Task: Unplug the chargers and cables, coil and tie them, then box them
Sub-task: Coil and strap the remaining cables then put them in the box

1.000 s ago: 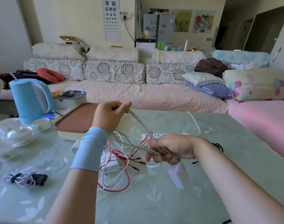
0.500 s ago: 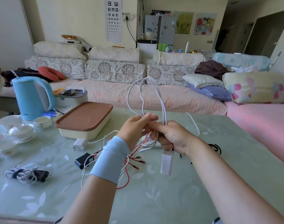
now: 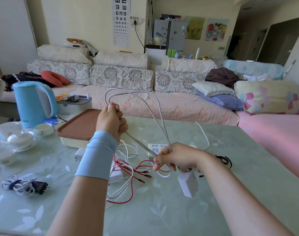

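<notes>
**Item 1: left hand** (image 3: 111, 120). Fingers curled into a fist round the grey-white cable (image 3: 142, 144). A light-blue sleeve (image 3: 97, 159) covers the wrist.

**Item 2: right hand** (image 3: 177, 159). Held lower and nearer than the left hand. Thumb and curled fingers (image 3: 159, 161) pinch the gathered cable strands.

**Item 3: cable.** Held in the air between both hands, above the table (image 3: 162, 215).
- A pair of taut strands runs from the underside of the left fist down and rightward to the right hand's pinch.
- A wide slack loop rises from the top of the left fist, arches over, and falls to the same pinch.
- Long axis overall: upper left to lower right.

**Item 4: white charger** (image 3: 188, 185). Hangs just under the right hand, off the tabletop. Its long axis is tilted and its lower end points down and slightly right. No marking legible.

**Item 5: table contents under the hands.**
- White power strip (image 3: 156, 148) with blue socket faces.
- Loose red cables (image 3: 128, 167) tangled with white ones.

**Item 6: table contents further out.**
- Black tie (image 3: 223, 160), to the right.
- Tied bundle with black plug (image 3: 24, 185), to the left.
- Cream box with its brown lid (image 3: 77, 126) on.
- Blue kettle (image 3: 34, 103) with small print near its base, unreadable.

**Item 7: eye chart** (image 3: 121, 21). On the far wall, rows of "E" figures turned in various directions.
</notes>
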A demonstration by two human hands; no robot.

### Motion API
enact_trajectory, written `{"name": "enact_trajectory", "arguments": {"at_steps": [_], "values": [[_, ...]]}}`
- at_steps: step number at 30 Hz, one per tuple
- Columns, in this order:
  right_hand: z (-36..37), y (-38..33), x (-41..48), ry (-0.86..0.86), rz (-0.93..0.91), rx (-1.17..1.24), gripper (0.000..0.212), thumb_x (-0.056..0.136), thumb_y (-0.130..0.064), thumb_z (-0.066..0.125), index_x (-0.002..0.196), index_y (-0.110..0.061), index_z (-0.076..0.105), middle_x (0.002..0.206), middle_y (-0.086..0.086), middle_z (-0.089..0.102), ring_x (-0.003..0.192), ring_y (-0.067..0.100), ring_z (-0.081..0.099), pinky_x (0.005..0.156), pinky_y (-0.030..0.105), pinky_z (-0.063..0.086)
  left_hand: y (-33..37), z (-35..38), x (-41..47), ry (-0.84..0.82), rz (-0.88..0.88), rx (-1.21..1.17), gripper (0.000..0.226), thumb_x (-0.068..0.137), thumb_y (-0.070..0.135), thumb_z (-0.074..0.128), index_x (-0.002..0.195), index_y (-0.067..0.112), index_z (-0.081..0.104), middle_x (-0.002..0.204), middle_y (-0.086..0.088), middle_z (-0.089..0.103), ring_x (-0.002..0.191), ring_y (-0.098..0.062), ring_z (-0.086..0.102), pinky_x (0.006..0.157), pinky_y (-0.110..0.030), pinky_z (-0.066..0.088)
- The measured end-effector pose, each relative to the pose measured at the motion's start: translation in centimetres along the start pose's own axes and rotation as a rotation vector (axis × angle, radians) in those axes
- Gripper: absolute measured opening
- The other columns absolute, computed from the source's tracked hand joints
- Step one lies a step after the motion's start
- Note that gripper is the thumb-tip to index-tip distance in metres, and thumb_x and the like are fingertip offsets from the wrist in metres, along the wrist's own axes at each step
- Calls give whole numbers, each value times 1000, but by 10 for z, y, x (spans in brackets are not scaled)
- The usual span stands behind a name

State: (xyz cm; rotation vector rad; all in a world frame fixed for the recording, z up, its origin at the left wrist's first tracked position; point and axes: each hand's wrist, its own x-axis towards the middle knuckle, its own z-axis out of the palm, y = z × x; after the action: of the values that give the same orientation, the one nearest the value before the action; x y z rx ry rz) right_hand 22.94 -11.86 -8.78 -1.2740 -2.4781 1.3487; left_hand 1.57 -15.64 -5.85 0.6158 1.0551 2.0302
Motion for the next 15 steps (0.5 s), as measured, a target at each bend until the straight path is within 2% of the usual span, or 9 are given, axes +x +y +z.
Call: {"name": "enact_trajectory", "arguments": {"at_steps": [2,3,5,7,8,10,12,13,15], "values": [[-1,-2,-4,18,65,-102,29,89,-46,67,88,-19,75,46,-18,57,36,7,31,43,22,19,-2,-4,5,19,-33,-32,37,105,29,29,71,21,41,45,8,25,33,-7,18,37,-9,18],[-2,-1,-5,10,80,-135,30,89,-49,66,85,-21,75,49,-18,60,35,8,28,43,23,18,-4,-5,7,24,-51,-65,37,105,29,29,71,20,42,44,8,25,33,-7,18,35,-9,17],[-5,3,-4,-36,69,-83,34,92,-48,62,82,-18,74,76,-10,75,43,13,23,43,25,16,-7,-6,13,-3,-119,-219,38,106,29,29,73,17,43,44,8,29,31,-5,21,30,-12,18],[-7,7,-2,-42,30,58,34,96,-42,58,79,-15,70,91,6,77,46,15,17,43,26,12,-12,-6,13,-49,-188,-376,37,106,31,30,79,12,48,53,4,41,36,-5,37,33,-14,30],[-7,10,0,-20,5,147,32,97,-39,57,80,-14,67,92,12,77,44,13,16,42,25,11,-16,-7,11,-80,-213,-395,37,105,34,33,86,8,51,65,-1,50,45,-8,50,41,-15,41],[-6,12,3,45,-49,348,31,98,-36,55,82,-11,63,90,17,75,35,7,19,40,22,11,-29,-7,2,-162,-288,-321,49,101,44,39,109,-2,51,100,-15,63,88,-22,67,77,-28,55],[-6,12,8,100,-85,495,31,96,-38,56,84,-10,62,82,13,74,31,3,21,37,18,14,-42,-4,-9,-302,-399,-149,57,97,52,40,125,3,43,127,-19,58,118,-29,57,104,-40,43],[-6,12,10,110,-102,546,32,93,-40,58,84,-10,62,78,10,73,32,3,20,36,16,15,-48,1,-16,-366,-440,-20,58,96,53,41,126,3,45,130,-18,58,117,-28,58,106,-41,41],[-5,11,13,99,-126,610,33,88,-43,60,83,-11,62,72,7,70,33,4,20,36,16,15,-56,12,-27,-462,-451,182,48,97,47,46,120,6,55,121,-13,65,93,-22,66,100,-40,44]]}}
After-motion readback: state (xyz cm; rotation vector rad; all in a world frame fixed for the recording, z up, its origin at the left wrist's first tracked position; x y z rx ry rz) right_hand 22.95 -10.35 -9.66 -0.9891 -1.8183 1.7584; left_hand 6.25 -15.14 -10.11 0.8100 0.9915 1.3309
